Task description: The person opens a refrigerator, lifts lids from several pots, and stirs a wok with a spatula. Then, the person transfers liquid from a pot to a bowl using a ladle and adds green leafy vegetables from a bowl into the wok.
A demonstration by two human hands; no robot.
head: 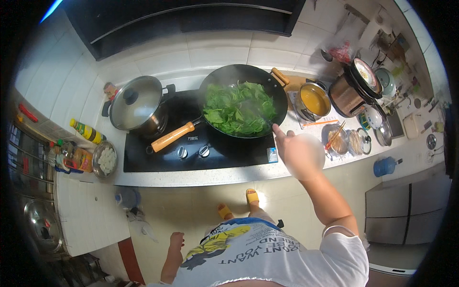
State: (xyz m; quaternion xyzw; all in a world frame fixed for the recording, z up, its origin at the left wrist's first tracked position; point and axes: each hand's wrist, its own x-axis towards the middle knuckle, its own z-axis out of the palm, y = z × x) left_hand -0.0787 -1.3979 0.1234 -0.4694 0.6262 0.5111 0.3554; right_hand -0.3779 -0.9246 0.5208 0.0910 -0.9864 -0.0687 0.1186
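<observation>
A dark wok heaped with leafy greens sits on the black glass cooktop, with light steam over it. My right hand reaches to the wok's lower right rim, a fingertip at the edge. Blur covers much of this hand, so whether it grips a utensil is unclear. Low beside my body hangs my left hand, fingers curled, with nothing visible in it. The wok's wooden handle points down left, near two control knobs. A lidded steel pot stands left of the wok.
Right of the wok are a pot of yellow liquid, a bowl with chopsticks and an electric cooker. At left, a bowl of white pieces stands by several bottles. The counter's front edge runs before me; a range hood hangs above.
</observation>
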